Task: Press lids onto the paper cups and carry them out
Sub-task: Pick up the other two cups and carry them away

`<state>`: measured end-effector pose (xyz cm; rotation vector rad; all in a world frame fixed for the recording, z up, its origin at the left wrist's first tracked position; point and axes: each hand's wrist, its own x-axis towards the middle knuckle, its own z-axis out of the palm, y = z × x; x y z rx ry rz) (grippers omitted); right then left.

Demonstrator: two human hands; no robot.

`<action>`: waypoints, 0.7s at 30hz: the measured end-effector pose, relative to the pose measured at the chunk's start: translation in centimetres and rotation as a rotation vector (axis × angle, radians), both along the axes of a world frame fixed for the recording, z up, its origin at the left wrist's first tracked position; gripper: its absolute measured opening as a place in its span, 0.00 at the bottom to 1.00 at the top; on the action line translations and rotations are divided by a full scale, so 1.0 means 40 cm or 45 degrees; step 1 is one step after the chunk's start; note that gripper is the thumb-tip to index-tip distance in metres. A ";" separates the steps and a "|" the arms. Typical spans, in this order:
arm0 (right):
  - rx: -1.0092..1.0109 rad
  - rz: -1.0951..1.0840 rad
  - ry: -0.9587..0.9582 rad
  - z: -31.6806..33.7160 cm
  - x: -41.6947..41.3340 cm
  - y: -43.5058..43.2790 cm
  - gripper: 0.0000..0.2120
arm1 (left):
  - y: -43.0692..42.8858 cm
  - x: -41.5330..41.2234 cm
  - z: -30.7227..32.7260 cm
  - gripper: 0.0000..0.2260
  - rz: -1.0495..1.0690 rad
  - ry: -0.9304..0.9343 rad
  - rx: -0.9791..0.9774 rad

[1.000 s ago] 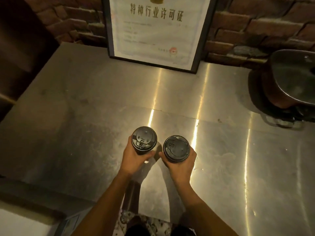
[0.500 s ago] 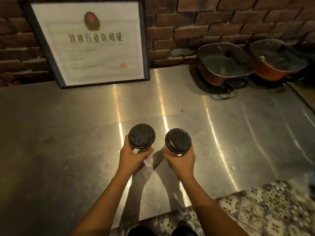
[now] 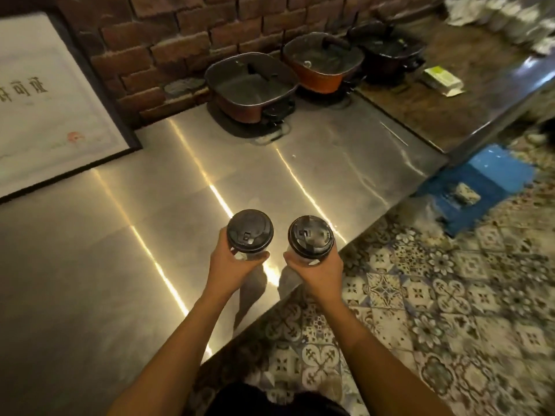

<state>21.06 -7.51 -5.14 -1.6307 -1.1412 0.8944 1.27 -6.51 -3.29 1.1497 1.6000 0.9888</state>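
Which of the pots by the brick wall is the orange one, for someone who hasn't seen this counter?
Start at the brick wall behind the steel counter, where three lidded pots sit in a row. The orange pot is the middle one. Its neighbours are dark brown on the left and near black on the right.

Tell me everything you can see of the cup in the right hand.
The right cup is held upright in the right hand, clear of the steel counter, over its edge. A black, plastic-looking lid with a sip tab is seated on top and hides most of the body; only a pale strip shows below the rim, between fingers and thumb.
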 end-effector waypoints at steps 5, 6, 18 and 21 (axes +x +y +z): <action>-0.035 -0.118 -0.008 -0.017 0.260 -0.098 0.36 | -0.037 0.265 -0.007 0.40 -0.146 -0.006 0.014; -0.029 -0.141 -0.007 -0.017 0.320 -0.122 0.37 | -0.050 0.330 -0.008 0.39 -0.176 -0.011 0.013; -0.108 -0.535 -0.130 -0.012 1.010 -0.515 0.40 | -0.174 1.101 -0.009 0.36 -0.797 0.030 0.117; -0.118 -0.767 -0.095 -0.001 1.140 -0.621 0.39 | -0.214 1.303 -0.014 0.36 -1.079 -0.019 0.111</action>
